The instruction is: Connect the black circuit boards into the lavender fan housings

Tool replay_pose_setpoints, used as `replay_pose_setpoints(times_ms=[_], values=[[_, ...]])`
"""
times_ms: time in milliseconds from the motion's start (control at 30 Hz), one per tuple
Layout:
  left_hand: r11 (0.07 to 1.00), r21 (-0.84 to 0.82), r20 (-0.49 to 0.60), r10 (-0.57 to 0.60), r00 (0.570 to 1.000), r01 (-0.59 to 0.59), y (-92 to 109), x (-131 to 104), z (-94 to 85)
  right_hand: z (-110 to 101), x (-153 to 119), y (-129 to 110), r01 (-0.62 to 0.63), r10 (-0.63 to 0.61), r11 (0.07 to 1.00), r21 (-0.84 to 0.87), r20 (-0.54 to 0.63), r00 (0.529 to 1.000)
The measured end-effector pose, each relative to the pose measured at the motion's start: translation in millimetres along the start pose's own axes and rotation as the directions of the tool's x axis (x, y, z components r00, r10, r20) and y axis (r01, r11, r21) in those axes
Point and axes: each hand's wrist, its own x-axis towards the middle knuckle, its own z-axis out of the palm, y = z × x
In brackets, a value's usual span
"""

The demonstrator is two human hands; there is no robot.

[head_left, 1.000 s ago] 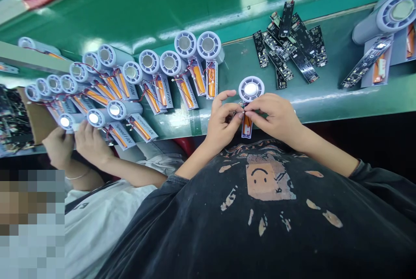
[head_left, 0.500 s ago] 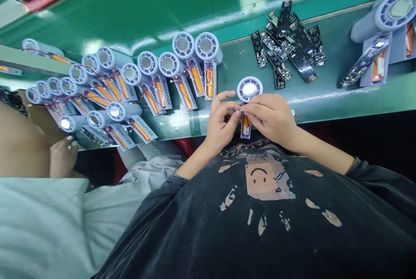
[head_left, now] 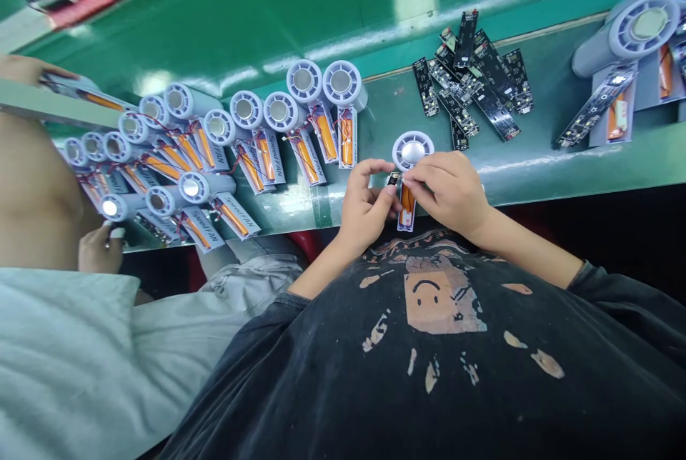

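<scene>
A light purple fan unit (head_left: 412,151) lies at the bench's front edge, its round head away from me and its open handle with an orange battery (head_left: 407,199) toward me. My left hand (head_left: 367,203) is closed on a small dark circuit board (head_left: 394,179) at the left of the handle; only the board's end shows. My right hand (head_left: 450,188) pinches at the joint between fan head and handle, its fingertips close to the board. What these fingertips hold is too small to make out.
Circuit boards (head_left: 474,81) lie piled behind my right hand. Several fan units (head_left: 303,124) stretch along the bench to the left. More fans (head_left: 637,28) and a board stand at right. A co-worker's hand (head_left: 101,249) is at far left.
The board's end has come into view at my left fingertips. My right fingers have shifted slightly at the fan. A co-worker's arm has come in over the fans at far left.
</scene>
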Motion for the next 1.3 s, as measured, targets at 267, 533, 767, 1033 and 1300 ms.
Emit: replay_pose_setpoints(times_ms=[267,533,767,1033,1300], values=[[0.975,-0.217,-0.054,-0.054,0.997,0.041,2,-1,5.7,-1,5,-8,-0.052,0.06,0.991,-0.126,0.061,0.996],[0.948,-0.313,-0.124,0.015,0.992,-0.053,1,-2,13.2,3,3,-5,0.032,-0.023,0.981,-0.191,0.048,0.999],[0.904,-0.427,-0.024,-0.035,0.999,0.021,-3,-1,8.0,-8,11,16,0.067,-0.08,0.992,0.102,0.13,0.988],[0.938,-0.345,-0.016,0.02,1.0,-0.025,-2,1,3.6,-9,19,18,-0.112,0.097,0.986,0.126,0.126,0.987],[0.963,-0.269,-0.038,-0.022,0.999,0.011,-9,-3,3.9,-31,1,24,-0.014,-0.065,0.976,0.219,0.351,0.934]])
